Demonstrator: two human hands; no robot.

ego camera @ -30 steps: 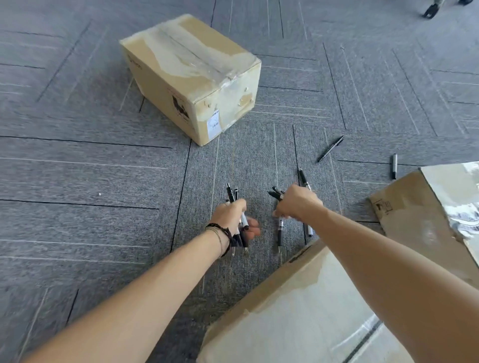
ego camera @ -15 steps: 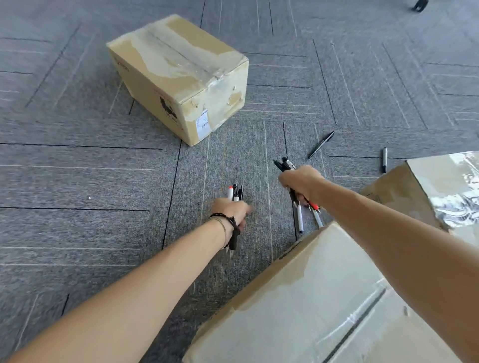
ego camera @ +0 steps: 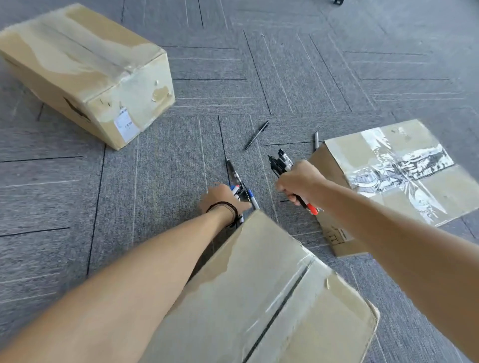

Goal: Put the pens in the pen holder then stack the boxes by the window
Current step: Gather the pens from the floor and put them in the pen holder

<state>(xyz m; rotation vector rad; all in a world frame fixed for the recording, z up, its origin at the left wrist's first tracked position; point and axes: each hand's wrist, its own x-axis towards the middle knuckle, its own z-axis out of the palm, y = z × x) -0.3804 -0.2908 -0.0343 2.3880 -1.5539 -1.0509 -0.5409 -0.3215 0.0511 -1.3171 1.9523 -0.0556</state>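
A person's two bare arms reach out over a gray carpet-tile floor (ego camera: pixel 160 186) scored with dark seams and pale angled lines, where three taped cardboard boxes sit apart from one another. The left hand (ego camera: pixel 223 198), a dark bracelet (ego camera: pixel 228 208) at its wrist, is closed around a bundle of pens (ego camera: pixel 239 191) with blue and white caps, fingers curled tight, just above the carpet at the far corner of the nearest box (ego camera: pixel 264 292). The right hand (ego camera: pixel 300 182) is fisted around a second bunch of pens (ego camera: pixel 281 163), dark caps fanning out above the knuckles and a red tip showing below. One black pen (ego camera: pixel 256 135) lies loose on the carpet beyond the hands, and a silver pen (ego camera: pixel 316 140) rests just beside the edge of the box at right (ego camera: pixel 388 181), whose top carries shiny, crinkled clear tape. A larger box (ego camera: pixel 88 70) stands at upper left, a white label on its end. A dark caster (ego camera: pixel 337 2) shows at the top edge. No pen holder or window appears in view.
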